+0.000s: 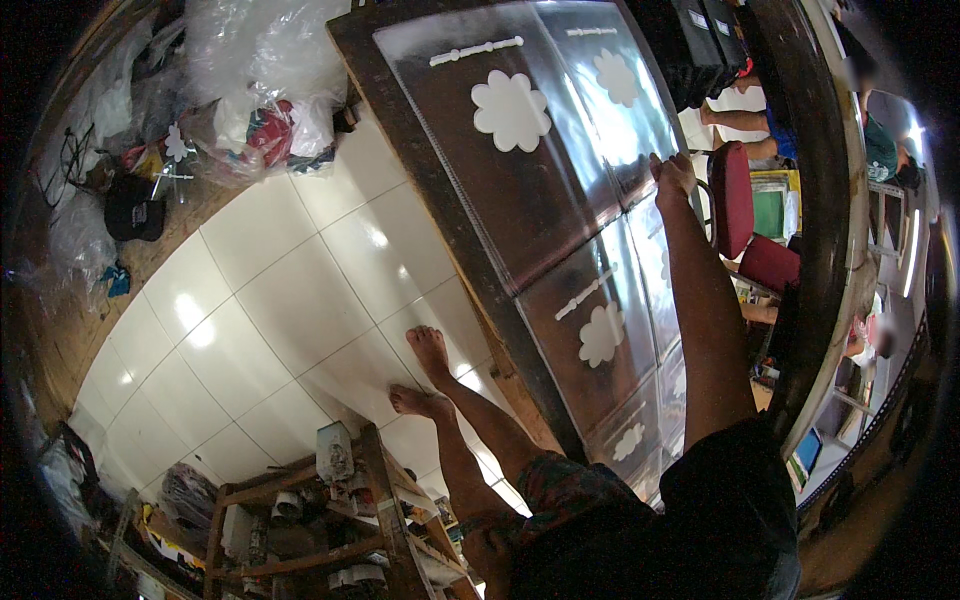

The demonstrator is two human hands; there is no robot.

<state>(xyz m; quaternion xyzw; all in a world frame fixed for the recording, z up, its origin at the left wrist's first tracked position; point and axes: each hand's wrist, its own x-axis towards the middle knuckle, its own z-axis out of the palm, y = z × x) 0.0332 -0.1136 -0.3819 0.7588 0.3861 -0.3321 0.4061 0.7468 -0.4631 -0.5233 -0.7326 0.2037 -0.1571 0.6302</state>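
Observation:
My right hand (675,175) reaches to the right edge of a large clear plastic sheet (520,225). Its fingers are bent at that edge and seem to pinch the plastic, though their tips show only in part. The sheet lies glossy over a dark tabletop (395,95) and carries white flower-shaped prints, such as one flower (511,111) near the top, with narrow white bars beside them. Creases divide it into panels. Bright glare covers its right part. My left hand is outside the picture.
Crumpled clear plastic (265,50) and a black cap (134,208) lie at the upper left. A wooden rack (375,500) with cans stands lower left, on white floor tiles (290,240). Beyond the table's right side are a dark red chair (733,200) and other people's legs (745,120).

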